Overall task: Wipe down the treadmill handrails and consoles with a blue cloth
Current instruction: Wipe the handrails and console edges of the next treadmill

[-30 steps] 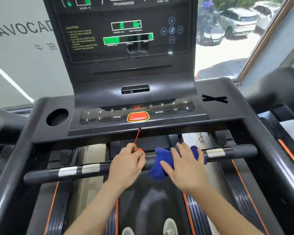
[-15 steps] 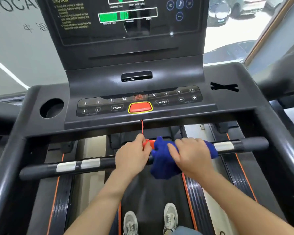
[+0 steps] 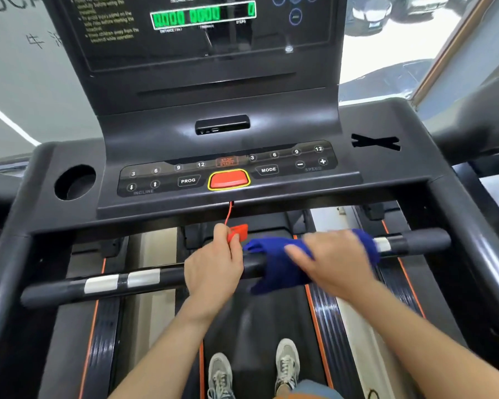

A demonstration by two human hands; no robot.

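The handrail step is in hand. The right hand [image 3: 334, 260], blurred, grips the blue cloth [image 3: 274, 269] over the front handrail [image 3: 421, 240]. Just beside it, the left hand [image 3: 213, 269] pinches the red safety clip [image 3: 238, 232], holding it above the bar on its cord. The next move likely calls for sliding the cloth along the bar under and beyond the left hand, keeping the clip clear, then going up to the console [image 3: 357, 133] beyond both hands. Its keys read PROG, MODE, INCLINE, SPEED, STOP START and 3, 6, 9, 12; the green display above shows zeros.
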